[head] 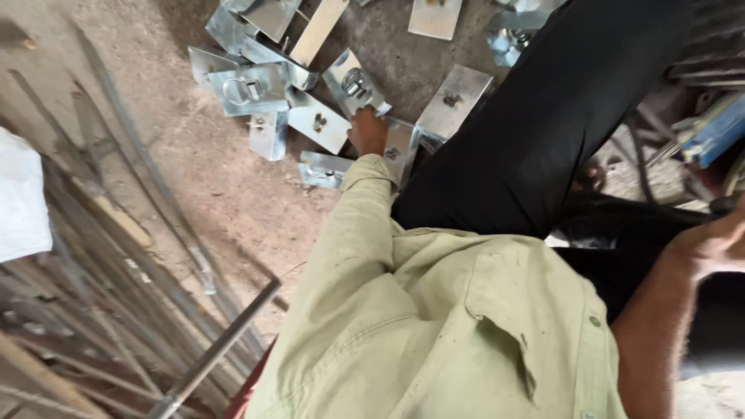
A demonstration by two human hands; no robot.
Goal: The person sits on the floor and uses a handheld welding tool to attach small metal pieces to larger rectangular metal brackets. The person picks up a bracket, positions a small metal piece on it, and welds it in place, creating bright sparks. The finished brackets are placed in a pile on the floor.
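On the dusty concrete floor [233, 186], your left hand [367, 130] reaches into the loose metal brackets [310, 116], grip hidden, where sharp edges could cut you if the pile shifts.

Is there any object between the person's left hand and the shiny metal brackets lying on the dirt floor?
Nothing visible stands between them. The left hand already reaches into the pile of shiny galvanized metal brackets on the dirt floor and appears to touch one bracket beside the black trouser leg. The fingers themselves are hidden.
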